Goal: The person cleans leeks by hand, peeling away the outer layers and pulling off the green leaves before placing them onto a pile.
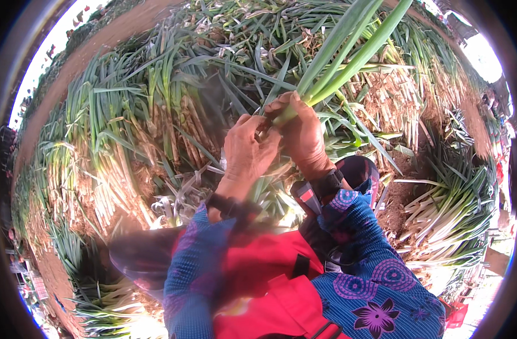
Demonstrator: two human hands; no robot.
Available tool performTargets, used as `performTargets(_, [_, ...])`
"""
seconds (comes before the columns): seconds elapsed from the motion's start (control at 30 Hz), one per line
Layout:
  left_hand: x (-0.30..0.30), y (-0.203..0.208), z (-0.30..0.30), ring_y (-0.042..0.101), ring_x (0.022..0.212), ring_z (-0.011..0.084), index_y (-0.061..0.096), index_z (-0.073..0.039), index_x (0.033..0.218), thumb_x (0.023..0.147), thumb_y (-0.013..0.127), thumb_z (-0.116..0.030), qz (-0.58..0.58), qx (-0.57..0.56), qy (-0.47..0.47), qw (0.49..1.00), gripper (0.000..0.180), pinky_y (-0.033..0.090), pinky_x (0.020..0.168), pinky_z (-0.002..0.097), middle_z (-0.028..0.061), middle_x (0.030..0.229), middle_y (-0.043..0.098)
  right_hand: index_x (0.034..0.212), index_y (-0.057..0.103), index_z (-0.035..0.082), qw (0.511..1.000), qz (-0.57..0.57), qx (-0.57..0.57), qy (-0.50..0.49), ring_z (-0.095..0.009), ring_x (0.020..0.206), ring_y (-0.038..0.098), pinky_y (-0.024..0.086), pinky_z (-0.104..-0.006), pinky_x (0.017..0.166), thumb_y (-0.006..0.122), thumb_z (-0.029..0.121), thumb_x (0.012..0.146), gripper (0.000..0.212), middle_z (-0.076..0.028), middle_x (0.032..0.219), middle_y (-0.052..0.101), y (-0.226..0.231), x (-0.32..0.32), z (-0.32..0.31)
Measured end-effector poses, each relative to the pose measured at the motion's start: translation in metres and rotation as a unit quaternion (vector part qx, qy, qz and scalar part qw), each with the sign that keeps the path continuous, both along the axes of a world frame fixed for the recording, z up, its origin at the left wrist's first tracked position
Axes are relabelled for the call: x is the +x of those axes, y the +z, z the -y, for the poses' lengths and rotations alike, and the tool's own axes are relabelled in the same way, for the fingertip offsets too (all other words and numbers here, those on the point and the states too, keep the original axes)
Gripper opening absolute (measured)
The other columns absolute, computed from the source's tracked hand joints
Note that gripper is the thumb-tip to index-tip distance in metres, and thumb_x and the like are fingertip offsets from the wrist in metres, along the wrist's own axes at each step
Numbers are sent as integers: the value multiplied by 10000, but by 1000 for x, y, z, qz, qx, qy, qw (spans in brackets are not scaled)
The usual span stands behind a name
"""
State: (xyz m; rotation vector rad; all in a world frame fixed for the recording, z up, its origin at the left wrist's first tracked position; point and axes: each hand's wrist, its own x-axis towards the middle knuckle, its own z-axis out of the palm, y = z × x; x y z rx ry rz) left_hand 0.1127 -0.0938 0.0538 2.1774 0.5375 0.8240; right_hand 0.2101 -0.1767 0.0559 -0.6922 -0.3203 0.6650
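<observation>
My right hand (305, 133) is closed around a large green onion (340, 56), whose green leaves rise toward the top right. Close against it, my left hand (250, 150) has its fingers curled in a pinch at the lower part of the same stalk. The pale lower end is mostly hidden between the two hands. Beneath them lie loose leaves and pale dry peelings (182, 198).
Bundled green onions (111, 175) stand at the left, and more bundles (388, 99) at the far right. Another pile with white stalks (445, 217) lies to the right. My red apron (270, 282) and bent knees are close below my hands.
</observation>
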Motion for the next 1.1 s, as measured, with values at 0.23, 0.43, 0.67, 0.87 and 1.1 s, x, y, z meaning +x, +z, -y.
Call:
performTargets(0.23, [1,11,-1,641,736,298,694,-44,884,736,675,-190,-37,-4,1,999,209,504,675,375,115,834,655,1003,573,9,999,11,-34,34,-219,906,600,462,-344,820,535,251,942,252,-121,931,638,-2,-4,2])
performTargets(0.43, [-2,13,1,639,806,341,678,-65,879,703,670,-205,-83,65,2,994,225,515,703,425,103,881,657,1012,573,0,998,23,-10,62,-224,922,607,479,-351,868,526,204,957,216,-137,995,643,-1,-11,1])
performTargets(0.67, [-7,5,-8,631,797,349,685,-110,876,724,646,-156,-55,72,12,996,163,512,689,436,89,877,660,1010,579,1,994,68,-26,75,-227,960,611,471,-351,880,511,235,955,250,-143,1036,651,-4,-12,3])
performTargets(0.87, [-15,-9,-26,597,577,190,648,-37,797,770,601,-116,-71,-207,-17,976,97,481,565,349,69,677,622,1005,559,0,990,86,-19,108,-308,1060,590,415,-436,989,575,314,892,335,-161,1024,634,-3,-12,6])
performTargets(1.1, [-24,9,-33,500,531,103,604,-12,768,800,581,-120,-106,-490,-64,863,115,392,485,258,13,664,544,934,588,19,977,107,54,177,-263,845,618,483,-377,847,599,352,848,344,-123,835,639,-8,-1,7])
